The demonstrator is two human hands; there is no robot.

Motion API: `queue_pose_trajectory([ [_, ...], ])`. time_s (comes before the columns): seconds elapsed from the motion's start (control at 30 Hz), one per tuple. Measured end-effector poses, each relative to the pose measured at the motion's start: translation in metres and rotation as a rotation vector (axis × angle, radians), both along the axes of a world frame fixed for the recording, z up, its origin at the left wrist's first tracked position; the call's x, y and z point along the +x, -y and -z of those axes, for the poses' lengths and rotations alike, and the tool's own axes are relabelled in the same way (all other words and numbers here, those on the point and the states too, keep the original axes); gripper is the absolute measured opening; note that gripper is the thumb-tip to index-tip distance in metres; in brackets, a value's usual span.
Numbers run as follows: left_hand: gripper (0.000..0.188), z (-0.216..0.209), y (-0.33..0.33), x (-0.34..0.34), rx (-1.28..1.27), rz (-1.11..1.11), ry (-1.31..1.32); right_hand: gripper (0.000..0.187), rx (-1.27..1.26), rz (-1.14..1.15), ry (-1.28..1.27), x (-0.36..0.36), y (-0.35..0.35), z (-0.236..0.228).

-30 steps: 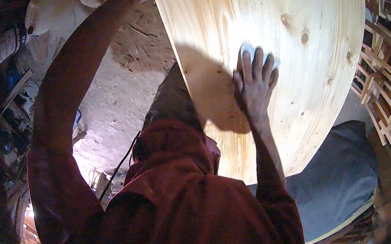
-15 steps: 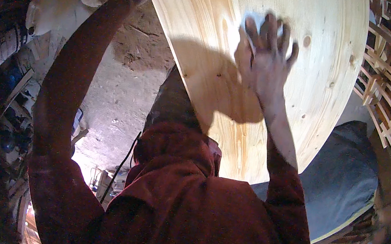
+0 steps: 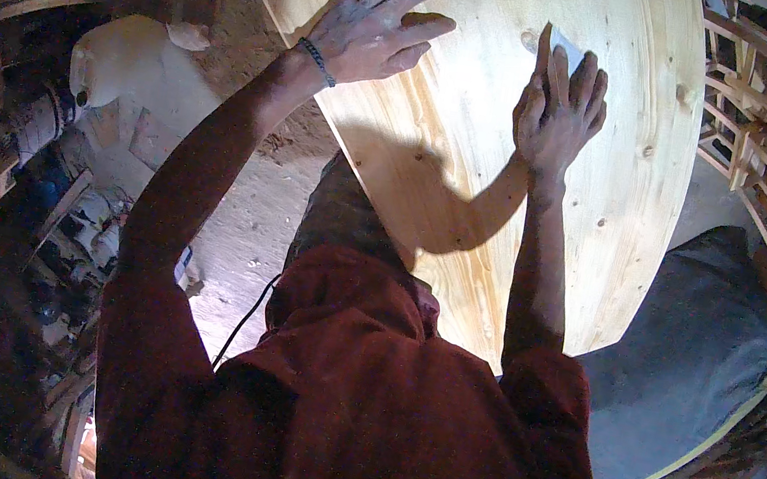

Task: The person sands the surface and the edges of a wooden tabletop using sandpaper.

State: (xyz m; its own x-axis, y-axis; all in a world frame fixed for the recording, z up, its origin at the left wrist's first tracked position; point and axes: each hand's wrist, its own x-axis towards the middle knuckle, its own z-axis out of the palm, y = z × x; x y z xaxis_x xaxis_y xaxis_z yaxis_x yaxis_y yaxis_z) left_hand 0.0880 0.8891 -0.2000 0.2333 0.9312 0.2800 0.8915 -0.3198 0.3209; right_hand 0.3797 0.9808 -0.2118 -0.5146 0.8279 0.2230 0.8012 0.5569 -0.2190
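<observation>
A broad pale wooden panel [image 3: 608, 194] with knots, a straight left edge and a curved right edge lies before me. My right hand [image 3: 560, 117] presses a small whitish sheet that looks like sandpaper [image 3: 569, 45] against its surface. Part of that sheet is hidden under the fingers, and one corner sticks up past them. My left hand [image 3: 381, 26], with a dark bracelet at the wrist, is over the panel's left part with its fingers spread and nothing in them. Whether its fingertips touch the wood, I cannot tell.
A dark grey cloth-like cover [image 3: 684, 354] spreads over something right of the panel. Stacked wooden frames [image 3: 764, 148] line the right side. On the left are a pale rounded object [image 3: 118, 61], the dusty floor [image 3: 248, 219] and dim clutter.
My left hand has come from the panel's upper left edge to over its surface, fingers spread. My right hand has slid right along the wood with the sheet. The whole view has shifted somewhat.
</observation>
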Motion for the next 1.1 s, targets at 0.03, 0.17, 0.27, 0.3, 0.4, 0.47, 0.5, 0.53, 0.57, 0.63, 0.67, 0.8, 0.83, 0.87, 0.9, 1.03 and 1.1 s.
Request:
queue_pose_trajectory([
  [0.03,0.036,0.0,-0.001,0.001,-0.01,-0.023,0.019,0.051,-0.015,0.029,-0.006,0.002,0.005,-0.002],
  [0.17,0.036,0.0,-0.007,-0.004,-0.007,0.021,0.033,0.046,0.003,0.074,-0.035,0.001,0.006,-0.002],
  [0.27,0.034,0.005,-0.008,-0.01,0.01,0.064,0.05,0.044,0.019,0.065,-0.057,0.004,0.004,-0.003],
  [0.3,0.034,0.006,-0.008,-0.009,0.014,0.071,0.054,0.043,0.021,0.07,-0.08,0.004,0.005,-0.002],
  [0.4,0.031,0.006,-0.009,-0.005,0.005,0.06,0.06,0.042,0.023,0.079,-0.135,0.002,0.004,-0.002],
  [0.47,0.029,0.005,-0.011,-0.004,-0.008,0.048,0.056,0.043,0.02,0.08,-0.153,0.001,0.003,-0.005],
  [0.5,0.028,0.006,-0.011,-0.004,-0.015,0.045,0.05,0.043,0.016,0.084,-0.144,0.001,0.003,-0.005],
  [0.53,0.028,0.007,-0.011,-0.004,-0.022,0.041,0.045,0.043,0.013,0.087,-0.135,0.001,0.003,-0.005],
  [0.57,0.027,0.007,-0.012,-0.002,-0.023,0.033,0.041,0.043,0.009,0.089,-0.126,0.001,0.004,-0.005],
  [0.63,0.025,0.004,-0.014,0.002,-0.023,0.015,0.029,0.043,0.032,0.08,-0.099,0.002,0.003,-0.005],
  [0.67,0.025,0.005,-0.014,0.002,-0.015,0.013,0.029,0.043,0.044,0.075,-0.085,0.003,0.003,-0.005],
  [0.8,0.023,0.008,-0.016,0.002,0.009,0.004,0.019,0.043,0.037,0.082,-0.085,0.002,0.003,-0.004],
  [0.83,0.022,0.007,-0.016,0.003,0.013,0.002,0.013,0.043,0.038,0.082,-0.094,0.001,0.003,-0.005],
  [0.87,0.022,0.007,-0.016,0.003,0.012,0.001,0.016,0.043,0.039,0.082,-0.103,0.0,0.003,-0.005],
  [0.9,0.021,0.007,-0.016,0.003,0.013,0.0,0.019,0.042,0.042,0.08,-0.103,0.0,0.003,-0.005],
  [1.03,0.021,0.007,-0.016,0.003,0.028,-0.006,0.022,0.042,0.06,0.067,-0.102,0.002,0.002,-0.003],
  [1.1,0.02,0.002,-0.02,0.006,0.022,0.006,0.009,0.042,0.061,0.066,-0.104,0.002,0.002,-0.002],
])
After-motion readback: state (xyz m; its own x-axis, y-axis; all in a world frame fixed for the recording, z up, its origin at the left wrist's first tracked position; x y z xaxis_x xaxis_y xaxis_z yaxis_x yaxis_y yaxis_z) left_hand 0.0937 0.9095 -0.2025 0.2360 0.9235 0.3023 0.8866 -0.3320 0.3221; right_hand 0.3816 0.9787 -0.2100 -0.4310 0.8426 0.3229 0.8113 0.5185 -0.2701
